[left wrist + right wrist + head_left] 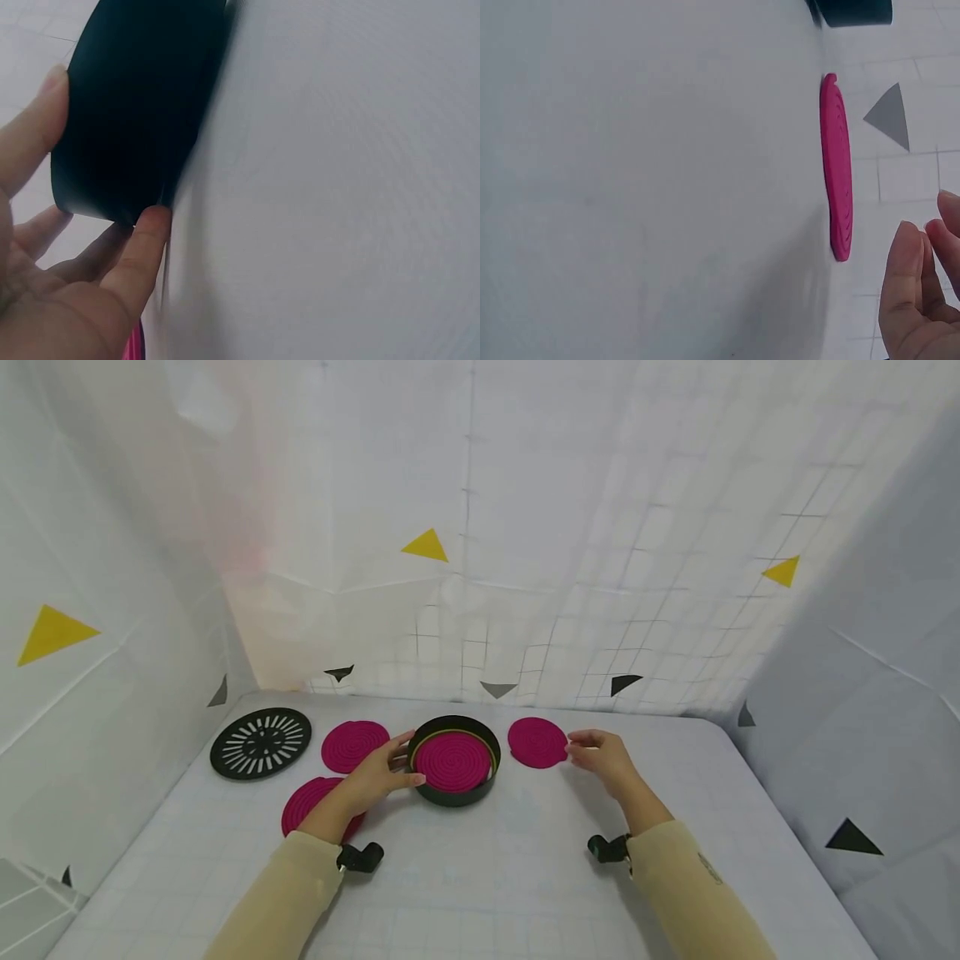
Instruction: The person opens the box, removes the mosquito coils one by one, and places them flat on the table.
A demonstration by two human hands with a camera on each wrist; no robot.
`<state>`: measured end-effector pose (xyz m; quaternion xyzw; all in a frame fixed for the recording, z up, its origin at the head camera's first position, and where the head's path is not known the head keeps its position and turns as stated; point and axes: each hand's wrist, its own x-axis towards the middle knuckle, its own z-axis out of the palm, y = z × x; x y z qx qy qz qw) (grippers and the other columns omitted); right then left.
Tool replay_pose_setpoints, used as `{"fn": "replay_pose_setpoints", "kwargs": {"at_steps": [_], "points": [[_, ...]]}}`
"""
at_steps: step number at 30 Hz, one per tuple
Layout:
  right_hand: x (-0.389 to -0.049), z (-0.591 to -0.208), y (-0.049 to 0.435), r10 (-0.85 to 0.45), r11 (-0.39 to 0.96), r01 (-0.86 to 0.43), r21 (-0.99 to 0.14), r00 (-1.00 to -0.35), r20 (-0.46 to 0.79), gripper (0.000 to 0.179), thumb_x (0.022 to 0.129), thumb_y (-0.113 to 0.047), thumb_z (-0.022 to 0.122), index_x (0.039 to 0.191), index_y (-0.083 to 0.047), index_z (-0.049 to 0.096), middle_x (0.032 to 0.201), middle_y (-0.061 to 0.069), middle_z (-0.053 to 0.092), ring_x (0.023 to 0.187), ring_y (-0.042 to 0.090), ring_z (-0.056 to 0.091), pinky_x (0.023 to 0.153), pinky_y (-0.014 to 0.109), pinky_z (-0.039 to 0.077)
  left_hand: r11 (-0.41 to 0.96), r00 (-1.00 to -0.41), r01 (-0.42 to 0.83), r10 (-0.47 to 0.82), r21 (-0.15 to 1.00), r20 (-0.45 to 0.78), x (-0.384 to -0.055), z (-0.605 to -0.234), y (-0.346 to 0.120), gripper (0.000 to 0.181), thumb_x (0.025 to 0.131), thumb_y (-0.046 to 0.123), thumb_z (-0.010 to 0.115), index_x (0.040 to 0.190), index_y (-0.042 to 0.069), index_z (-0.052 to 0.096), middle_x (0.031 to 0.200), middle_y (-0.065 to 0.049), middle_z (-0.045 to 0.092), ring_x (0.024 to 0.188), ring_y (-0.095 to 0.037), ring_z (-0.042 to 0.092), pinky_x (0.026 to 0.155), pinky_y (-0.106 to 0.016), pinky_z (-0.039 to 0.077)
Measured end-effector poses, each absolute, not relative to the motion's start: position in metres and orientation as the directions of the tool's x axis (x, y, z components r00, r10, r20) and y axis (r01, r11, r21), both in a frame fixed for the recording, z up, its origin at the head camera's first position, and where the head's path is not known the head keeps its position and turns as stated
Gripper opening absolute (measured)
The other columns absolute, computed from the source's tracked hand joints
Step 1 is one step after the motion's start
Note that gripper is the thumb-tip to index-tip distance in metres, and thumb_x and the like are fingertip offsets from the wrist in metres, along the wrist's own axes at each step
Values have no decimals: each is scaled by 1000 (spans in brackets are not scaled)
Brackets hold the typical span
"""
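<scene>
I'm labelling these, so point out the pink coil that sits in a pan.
The coil in the round black pan that the left hand holds; the other three coils lie on the table.

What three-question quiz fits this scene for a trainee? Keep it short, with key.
1. Count: how many magenta, round, spiral-patterned mats show in the head view?
2. Fill in: in the head view, the black, round, slotted disc lies to the ___ of the black, round, walled dish.
3. Choose: which is holding the dish?
a) right grip
b) left grip
c) neither

Key: 1. Four, one of them inside the dish. 2. Left. 3. b.
</scene>
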<state>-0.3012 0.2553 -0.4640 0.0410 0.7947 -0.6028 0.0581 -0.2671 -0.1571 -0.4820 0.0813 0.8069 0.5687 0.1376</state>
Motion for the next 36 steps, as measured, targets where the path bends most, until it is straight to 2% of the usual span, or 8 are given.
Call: {"fn": "replay_pose_setpoints", "kwargs": {"at_steps": [7,14,21,28,36], "points": [[-291,-458,247,-9,315,111,-943,-993,-120,41,97,-10,66,133,8,56,116,17,61,108,34,63,84,24,56,347,-946,-11,299,938,-122,-267,-483,-158,96,82,32,84,159,25,28,159,-13,34,145,-35,34,110,-54,38],[-284,-458,238,-18,282,89,-955,-995,-98,39,97,-7,66,131,9,58,114,17,62,109,38,62,85,26,57,356,-950,-12,287,935,-122,-265,-482,-158,95,82,32,84,159,26,28,159,-12,35,145,-34,35,110,-55,38],[-277,-458,227,-36,258,67,-964,-996,-78,40,97,-9,66,131,10,57,114,16,63,104,30,63,89,33,56,362,-949,-5,293,932,-119,-265,-482,-158,95,83,32,84,159,25,27,159,-13,35,145,-35,35,109,-54,39],[-273,-458,217,-49,265,48,-963,-997,-63,38,98,-10,65,130,8,59,113,16,63,99,23,63,87,31,57,355,-946,7,305,935,-108,-266,-483,-157,93,84,31,82,159,23,28,159,-15,35,145,-37,34,110,-56,37],[-271,-455,202,-71,236,8,-972,-997,-25,36,97,-8,66,128,9,60,113,19,64,110,40,62,86,32,57,380,-949,-6,288,925,-125,-265,-481,-157,95,83,34,83,159,26,27,159,-12,36,145,-35,35,109,-56,38]]}}
